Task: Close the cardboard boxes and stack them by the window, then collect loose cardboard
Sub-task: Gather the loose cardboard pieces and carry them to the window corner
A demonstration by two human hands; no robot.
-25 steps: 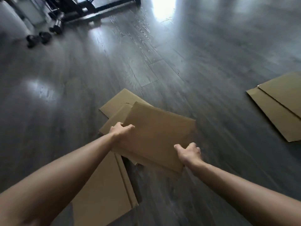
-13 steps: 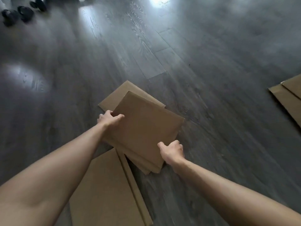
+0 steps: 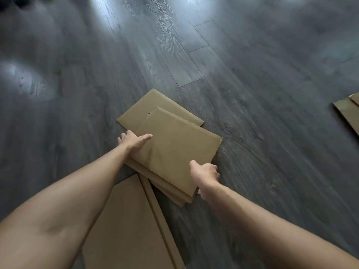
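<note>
Diagonally, both hands (image 3: 136, 141) (image 3: 205, 172) grip the flat cardboard stack (image 3: 174, 150), long axis near-right to far-left.

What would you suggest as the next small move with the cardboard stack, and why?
Probably lift the stack off the floor: the left hand and right hand already grip opposite edges, and more loose sheets wait at the far right.

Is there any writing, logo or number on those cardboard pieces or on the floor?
None can be read.
The cardboard stack held by the left hand and right hand is plain brown.
The large sheet, the far sheets and the floor show no print.
</note>
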